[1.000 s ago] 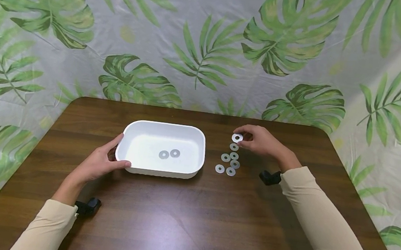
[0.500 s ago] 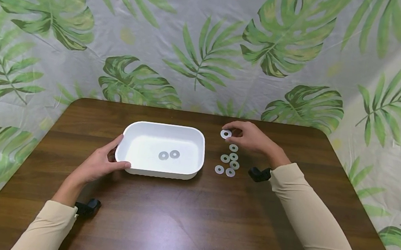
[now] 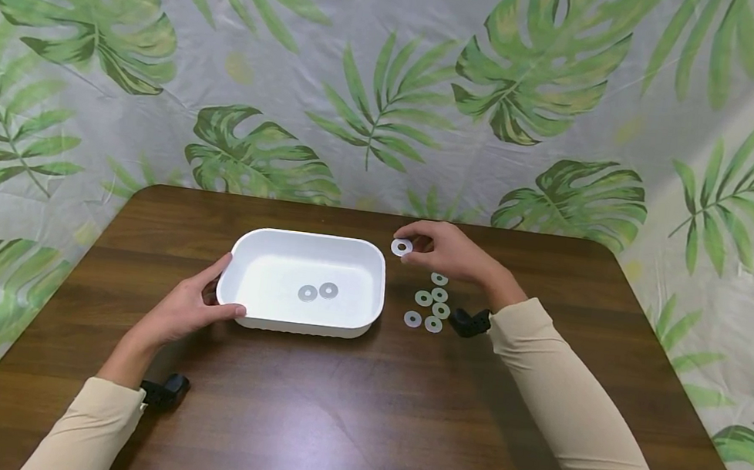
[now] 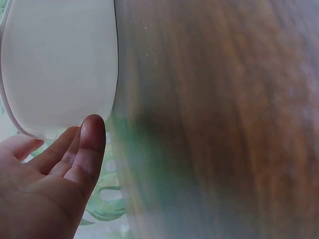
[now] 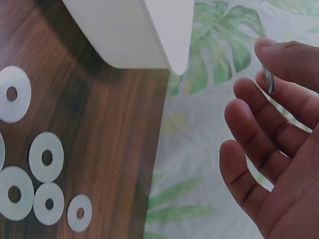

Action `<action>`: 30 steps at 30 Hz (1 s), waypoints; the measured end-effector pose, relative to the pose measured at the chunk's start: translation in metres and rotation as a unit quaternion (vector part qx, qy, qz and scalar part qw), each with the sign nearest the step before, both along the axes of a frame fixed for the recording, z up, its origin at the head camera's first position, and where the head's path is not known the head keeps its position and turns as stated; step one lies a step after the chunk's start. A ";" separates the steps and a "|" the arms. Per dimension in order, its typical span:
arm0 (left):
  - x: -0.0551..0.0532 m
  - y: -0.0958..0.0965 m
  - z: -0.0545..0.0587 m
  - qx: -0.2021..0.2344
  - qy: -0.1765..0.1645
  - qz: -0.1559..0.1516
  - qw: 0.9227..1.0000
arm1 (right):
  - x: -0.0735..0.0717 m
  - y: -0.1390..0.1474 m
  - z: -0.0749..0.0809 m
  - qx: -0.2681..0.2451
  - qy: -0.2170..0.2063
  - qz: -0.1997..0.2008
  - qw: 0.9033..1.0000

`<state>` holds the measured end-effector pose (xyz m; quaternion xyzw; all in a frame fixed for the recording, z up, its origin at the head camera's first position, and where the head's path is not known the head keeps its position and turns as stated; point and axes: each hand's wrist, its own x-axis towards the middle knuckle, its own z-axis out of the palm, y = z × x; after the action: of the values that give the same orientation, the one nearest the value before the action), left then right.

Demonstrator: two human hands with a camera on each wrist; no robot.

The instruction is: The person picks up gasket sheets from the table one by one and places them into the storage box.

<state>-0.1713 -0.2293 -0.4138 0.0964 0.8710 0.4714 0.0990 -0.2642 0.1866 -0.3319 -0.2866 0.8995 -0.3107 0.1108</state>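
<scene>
My left hand (image 3: 181, 310) holds the left end of a white plastic tub (image 3: 266, 284), its thumb over the front rim and its fingers along the outer side. Two flat metal washers lie side by side inside the tub, a left one (image 3: 301, 293) and a right one (image 3: 322, 290). My right hand (image 3: 455, 252) pinches another washer (image 3: 395, 247) between thumb and forefinger, just beyond the tub's back right corner. From the right wrist this washer (image 5: 270, 82) appears edge-on. Several loose washers (image 5: 35, 158) lie on the table to the right of the tub.
The dark wooden table (image 3: 330, 400) has rounded back corners. Behind it hangs a pale cloth (image 3: 395, 74) printed with green leaves. Black wrist mounts, one left (image 3: 165, 391) and one right (image 3: 470, 323), stick out beneath the wrists.
My right hand has carried the pinched washer leftward, from over the far end of the loose washers to near the tub's back right corner. The left hand and tub have stayed put.
</scene>
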 end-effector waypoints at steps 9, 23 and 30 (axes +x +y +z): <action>0.000 0.001 -0.001 0.000 -0.002 0.001 1.000 | -0.002 -0.015 -0.002 -0.006 -0.002 0.023 1.000; 0.001 0.000 0.000 -0.012 0.003 0.001 1.000 | -0.009 -0.050 -0.008 -0.001 -0.010 0.059 0.998; 0.000 0.001 0.000 0.006 -0.003 -0.004 1.000 | -0.006 -0.060 -0.013 -0.027 -0.029 0.053 0.998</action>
<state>-0.1713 -0.2284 -0.4139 0.0992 0.8673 0.4769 0.1031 -0.2701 0.1263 -0.3451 -0.3277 0.8706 -0.3370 0.1452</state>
